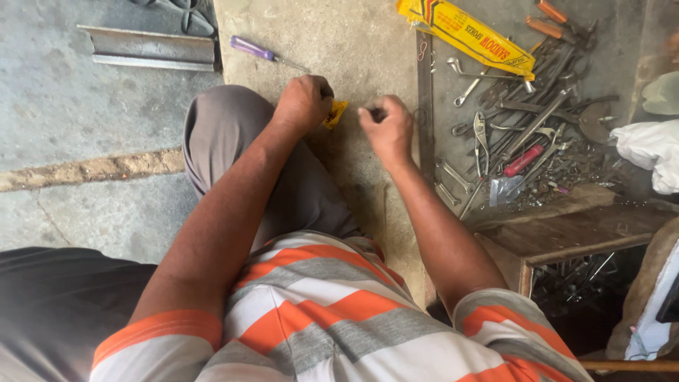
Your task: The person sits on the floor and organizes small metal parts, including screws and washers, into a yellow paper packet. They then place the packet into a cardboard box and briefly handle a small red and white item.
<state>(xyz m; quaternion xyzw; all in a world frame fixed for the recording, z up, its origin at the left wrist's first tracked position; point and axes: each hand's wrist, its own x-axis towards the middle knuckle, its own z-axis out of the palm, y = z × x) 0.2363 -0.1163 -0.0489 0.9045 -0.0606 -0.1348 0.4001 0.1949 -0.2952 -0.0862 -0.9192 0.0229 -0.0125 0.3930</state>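
Left hand (304, 102) fisted around a small yellow packet (336, 113) above the bent knee; right hand (387, 127) just beside it, fingertips pinched on something too small to identify; purple-handled screwdriver (256, 50) lies beyond on the concrete

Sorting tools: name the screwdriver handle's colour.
Purple, on the metal-shafted screwdriver lying on concrete; head view.

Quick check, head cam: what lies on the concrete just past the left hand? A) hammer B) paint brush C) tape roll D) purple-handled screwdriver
D: a purple-handled screwdriver lies on the concrete beyond the left hand, which is closed beside a small yellow piece.
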